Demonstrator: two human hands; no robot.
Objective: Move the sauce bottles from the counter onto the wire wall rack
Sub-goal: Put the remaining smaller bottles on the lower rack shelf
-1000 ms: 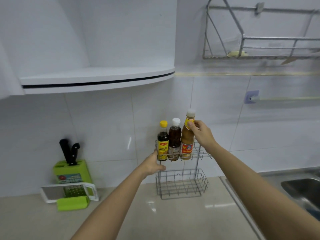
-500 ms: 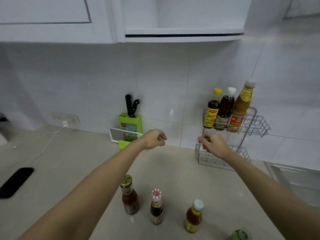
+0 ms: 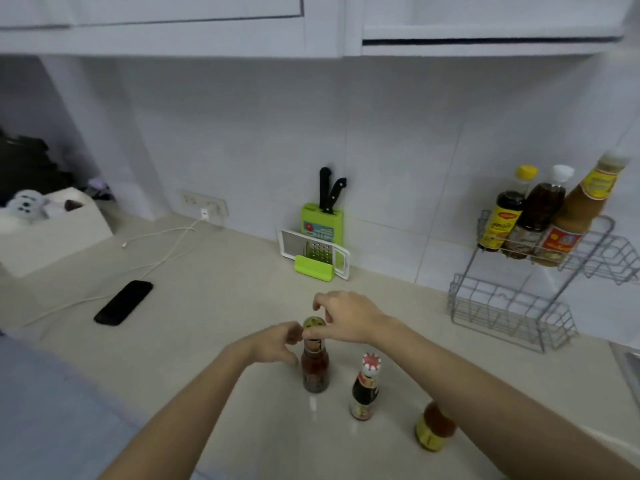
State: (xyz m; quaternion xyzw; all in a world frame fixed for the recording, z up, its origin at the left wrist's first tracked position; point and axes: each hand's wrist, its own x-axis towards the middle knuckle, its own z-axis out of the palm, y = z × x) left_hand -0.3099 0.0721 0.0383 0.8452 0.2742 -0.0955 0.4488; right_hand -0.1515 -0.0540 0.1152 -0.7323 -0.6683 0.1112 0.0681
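Your right hand (image 3: 349, 318) pinches the neck of a gold-capped glass bottle of red sauce (image 3: 314, 362) on the beige counter (image 3: 214, 306); your left hand (image 3: 277, 344), fingers curled apart, touches it.

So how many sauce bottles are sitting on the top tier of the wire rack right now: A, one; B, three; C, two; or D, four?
B: the wire rack holds three on its top tier, the yellow-capped bottle, the dark white-capped bottle and the tall orange-brown bottle.
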